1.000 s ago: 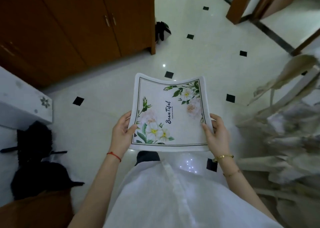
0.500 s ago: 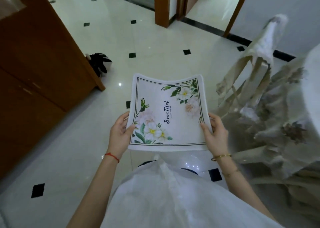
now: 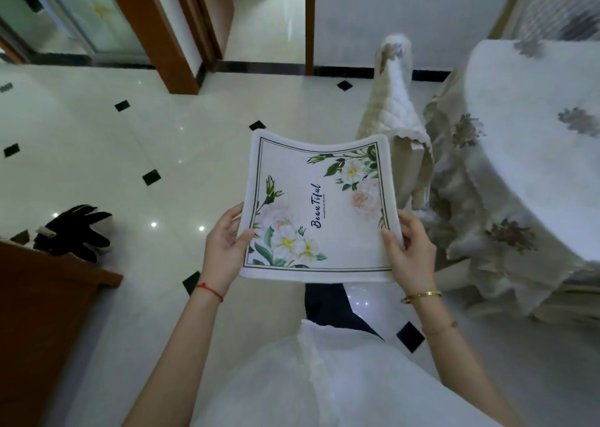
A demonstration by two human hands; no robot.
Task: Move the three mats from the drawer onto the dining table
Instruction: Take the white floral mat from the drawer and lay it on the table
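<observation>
A white mat (image 3: 321, 205) printed with flowers, a dark border and the word "BeauTiful" is held flat in front of me, sagging slightly in the middle. My left hand (image 3: 224, 248) grips its left edge and my right hand (image 3: 410, 251) grips its right edge. I cannot tell whether more mats lie under the top one. The dining table (image 3: 535, 140), covered with a white flowered cloth, stands at the right, apart from the mat. No drawer is in view.
A chair (image 3: 394, 114) with a quilted cream cover stands between me and the table. A brown wooden cabinet (image 3: 42, 306) is at the lower left, with a black object (image 3: 78, 231) on the floor beside it. Door frames (image 3: 156, 30) stand beyond the glossy tiled floor.
My view has swung to the right: the cabinet slid off to the left and the table came into view at the right. Both hands keep the same hold on the mat.
</observation>
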